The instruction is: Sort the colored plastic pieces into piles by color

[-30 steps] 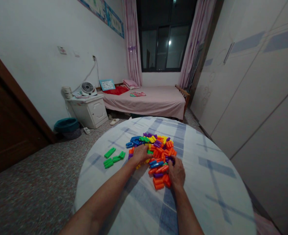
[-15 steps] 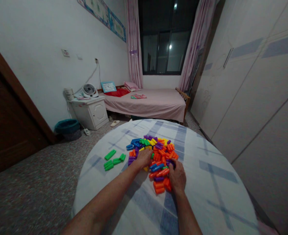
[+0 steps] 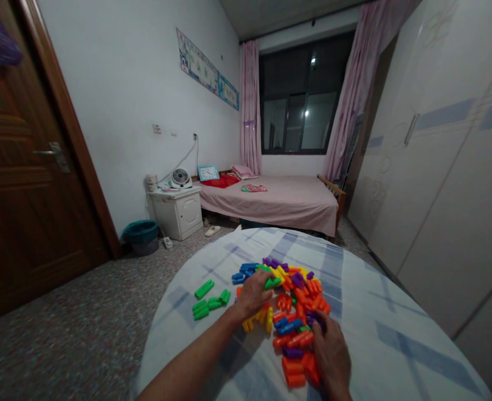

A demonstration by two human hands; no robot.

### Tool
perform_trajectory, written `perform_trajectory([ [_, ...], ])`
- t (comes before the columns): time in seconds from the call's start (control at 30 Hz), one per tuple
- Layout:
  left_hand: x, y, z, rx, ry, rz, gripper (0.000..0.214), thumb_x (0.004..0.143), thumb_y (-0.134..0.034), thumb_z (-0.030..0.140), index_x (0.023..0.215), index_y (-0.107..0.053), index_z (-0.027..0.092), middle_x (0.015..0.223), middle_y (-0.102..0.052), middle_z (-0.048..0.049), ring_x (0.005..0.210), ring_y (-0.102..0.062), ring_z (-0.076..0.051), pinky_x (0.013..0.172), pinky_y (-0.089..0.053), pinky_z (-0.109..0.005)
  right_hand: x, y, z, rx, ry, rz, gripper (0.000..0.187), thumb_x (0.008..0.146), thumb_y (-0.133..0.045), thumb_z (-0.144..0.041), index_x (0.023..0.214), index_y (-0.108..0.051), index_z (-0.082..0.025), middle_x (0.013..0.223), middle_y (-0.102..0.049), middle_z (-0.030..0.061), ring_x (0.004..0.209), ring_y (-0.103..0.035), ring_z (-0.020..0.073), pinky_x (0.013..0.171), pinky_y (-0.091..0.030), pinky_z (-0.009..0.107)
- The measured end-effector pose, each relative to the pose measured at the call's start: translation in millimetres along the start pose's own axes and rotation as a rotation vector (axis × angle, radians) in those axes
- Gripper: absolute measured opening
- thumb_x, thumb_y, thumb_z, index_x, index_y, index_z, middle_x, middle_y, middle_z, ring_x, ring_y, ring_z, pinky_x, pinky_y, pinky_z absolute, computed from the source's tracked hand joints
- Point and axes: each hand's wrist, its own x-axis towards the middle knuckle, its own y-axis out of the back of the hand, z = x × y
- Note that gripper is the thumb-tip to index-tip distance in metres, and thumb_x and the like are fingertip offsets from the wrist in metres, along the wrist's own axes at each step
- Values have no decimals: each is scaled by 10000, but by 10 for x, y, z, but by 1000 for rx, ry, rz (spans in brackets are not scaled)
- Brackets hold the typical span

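A mixed pile of plastic toy building pieces lies on the round table, mostly orange [image 3: 298,337], with yellow [image 3: 269,320], blue [image 3: 288,325] and purple [image 3: 293,353] ones among them. My left hand [image 3: 253,294] is over the pile's left part, its fingers closed on a green building piece [image 3: 273,283]. At the pile's right edge rests my right hand [image 3: 331,348], thumb and fingers apart, against a purple piece [image 3: 312,317]. Several green pieces [image 3: 204,289] lie separately on the left.
A white and blue checked cloth [image 3: 379,334] covers the table. Beyond it stand a bed [image 3: 283,200], a white bedside cabinet [image 3: 179,214] with a fan [image 3: 181,177], and a teal-lined bin [image 3: 141,236]. A wardrobe [image 3: 438,184] lines the right side.
My left hand has lifted out of the pile with a green piece in its fingers. My right hand stays at the pile's right edge. The camera view has tilted up and turned left.
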Motion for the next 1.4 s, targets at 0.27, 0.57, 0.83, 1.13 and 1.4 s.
perform_trajectory([
  [0.27, -233, 605, -431, -120, 139, 312, 339, 774, -464, 129, 1085, -570, 212, 1003, -604, -30, 934, -570, -173, 858, -465, -309, -1, -7, 5, -17, -13, 20, 427, 815, -352, -404, 1104, -607, -219, 1125, -597, 94, 979, -575, 243, 816, -437, 355],
  [0.57, -755, 569, -1181, 274, 264, 275, 289, 818, -528, 333, 1062, -642, 228, 1074, -593, -62, 1014, -559, -218, 932, -448, -374, 26, 18, -11, -15, -10, -22, 416, 816, -350, -375, 1071, -629, -203, 1108, -602, 96, 1028, -547, 237, 888, -405, 350],
  [0.83, -866, 348, -1286, 293, 256, 217, 405, 894, -425, 447, 1175, -613, 225, 1242, -538, -81, 1142, -515, -225, 1017, -396, -373, -10, 8, -60, -110, -41, 26, 462, 806, -344, -377, 1142, -588, -177, 1118, -581, 100, 1026, -537, 248, 883, -397, 360],
  [1.13, -853, 405, -1264, 187, 243, 257, 400, 903, -414, 431, 1218, -558, 231, 1233, -575, -58, 1144, -522, -194, 1019, -395, -349, -26, -19, -17, -108, 45, 74, 460, 816, -338, -378, 1135, -584, -157, 1087, -585, 96, 1006, -542, 230, 882, -392, 337],
  [1.4, -428, 615, -1267, 359, 524, 142, 483, 886, -369, 507, 1115, -626, 168, 1141, -635, -122, 1092, -557, -252, 923, -430, -362, -17, -34, 4, -91, 47, 83, 452, 812, -346, -370, 1124, -591, -155, 1087, -590, 98, 997, -545, 227, 885, -391, 334],
])
